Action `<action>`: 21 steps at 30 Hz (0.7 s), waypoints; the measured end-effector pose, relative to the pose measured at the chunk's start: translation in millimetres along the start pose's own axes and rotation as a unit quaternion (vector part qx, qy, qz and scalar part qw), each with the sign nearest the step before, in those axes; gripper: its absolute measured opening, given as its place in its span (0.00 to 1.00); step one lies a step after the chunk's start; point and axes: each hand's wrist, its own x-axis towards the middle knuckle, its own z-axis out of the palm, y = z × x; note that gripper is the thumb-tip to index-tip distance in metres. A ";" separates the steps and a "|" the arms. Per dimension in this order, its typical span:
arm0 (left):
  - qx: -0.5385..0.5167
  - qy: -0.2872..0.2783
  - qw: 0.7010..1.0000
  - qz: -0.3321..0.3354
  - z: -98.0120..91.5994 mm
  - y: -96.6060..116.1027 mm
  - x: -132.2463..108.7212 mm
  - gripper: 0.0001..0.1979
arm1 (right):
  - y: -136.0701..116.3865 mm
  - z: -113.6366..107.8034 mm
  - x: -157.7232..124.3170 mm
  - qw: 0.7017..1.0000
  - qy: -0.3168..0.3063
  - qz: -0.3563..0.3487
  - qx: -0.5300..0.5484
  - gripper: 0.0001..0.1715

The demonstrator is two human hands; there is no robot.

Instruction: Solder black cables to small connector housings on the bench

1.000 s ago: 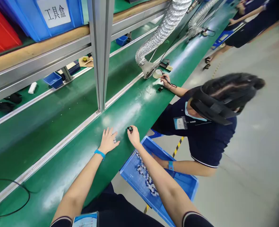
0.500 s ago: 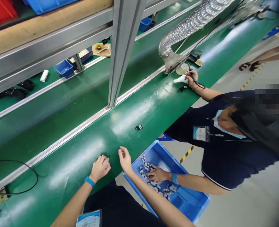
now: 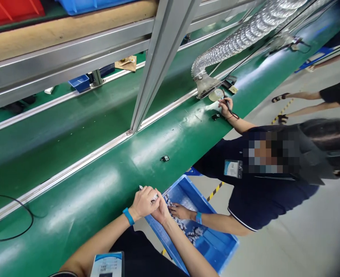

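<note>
Two hands meet at the lower middle of the frame. The left hand (image 3: 143, 202) curls its fingers around small white parts (image 3: 154, 198), mostly hidden, with bits showing between the fingers. The right hand (image 3: 161, 211) is beside it, fingertips largely covered; I cannot tell whether they pinch anything. One black part (image 3: 165, 158) lies near the frame's centre on the green table (image 3: 112, 169), above both hands and clear of all fingers. The right forearm hides part of a blue bin (image 3: 220, 250).

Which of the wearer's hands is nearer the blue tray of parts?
Right. The right hand is at the bench-side rim of the blue tray, its forearm above it; the left hand is farther off, over the green bench.
</note>
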 end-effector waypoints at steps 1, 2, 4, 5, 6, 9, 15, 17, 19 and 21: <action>-0.004 -0.013 0.999 0.031 -7.3 -5.7 1.8 0.12 | -5.6 -2.4 -3.8 1.000 -0.002 -0.003 0.011 0.20; -0.002 -0.018 0.998 0.058 -17.5 -16.6 4.4 0.17 | -10.3 -4.5 -7.4 1.000 -0.006 -0.003 0.019 0.19; 0.035 0.000 0.997 0.073 -44.8 -53.1 13.4 0.26 | -16.7 -7.9 -13.7 0.999 -0.027 0.004 0.031 0.20; 0.077 0.031 0.996 0.045 -59.6 -76.4 19.8 0.28 | -18.7 -9.3 -16.5 0.999 -0.040 0.009 0.036 0.21; 0.126 0.072 0.989 -0.025 -73.3 -100.5 27.1 0.29 | -19.9 -10.3 -19.2 0.998 -0.054 0.012 0.040 0.22; 0.213 0.123 0.952 -0.183 -96.1 -159.1 50.0 0.42 | -20.1 -11.8 -27.6 0.995 -0.074 -0.001 0.065 0.20; 0.227 0.130 0.935 -0.240 -82.7 -183.8 86.0 0.49 | -18.4 -5.6 -45.3 0.990 -0.077 -0.022 0.118 0.18; 0.222 0.128 0.940 -0.227 -85.6 -185.8 96.3 0.47 | -19.5 -1.5 -49.4 0.990 -0.081 -0.019 0.118 0.18; 0.220 0.119 0.947 -0.201 -87.9 -183.7 101.6 0.45 | -20.6 2.9 -52.6 0.989 -0.087 -0.017 0.115 0.17; 0.225 0.063 0.965 -0.117 -81.7 -172.2 98.7 0.44 | -20.6 7.0 -56.0 0.989 -0.095 -0.018 0.114 0.17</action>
